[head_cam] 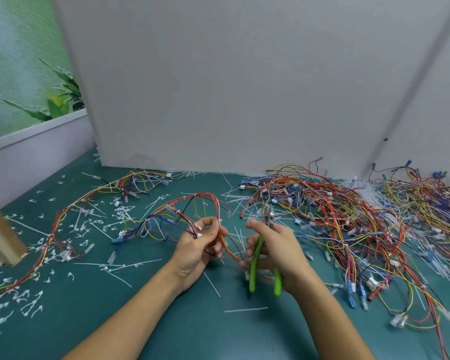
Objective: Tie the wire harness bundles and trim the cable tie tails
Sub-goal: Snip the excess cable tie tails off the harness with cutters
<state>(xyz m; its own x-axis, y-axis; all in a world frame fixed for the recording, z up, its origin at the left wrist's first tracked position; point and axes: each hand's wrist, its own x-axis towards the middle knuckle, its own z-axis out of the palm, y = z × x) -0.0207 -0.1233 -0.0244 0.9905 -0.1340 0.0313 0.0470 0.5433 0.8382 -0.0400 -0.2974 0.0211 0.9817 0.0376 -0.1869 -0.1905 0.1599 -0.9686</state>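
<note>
My left hand (200,245) pinches a wire harness (192,203) of red, blue and yellow wires that arches over the green mat. A white cable tie (220,221) sits on the red bundle at my fingertips. My right hand (273,248) grips green-handled cutters (255,266), jaws up beside my thumb, and its lower fingers also touch the red wires. The handles hang apart below my palm.
A large tangle of harnesses (361,216) fills the right side of the mat. A tied harness (63,216) trails off to the left. Cut white tie tails (83,229) and loose cable ties (130,265) litter the mat. A white panel (218,87) stands behind; a wooden post (0,235) stands left.
</note>
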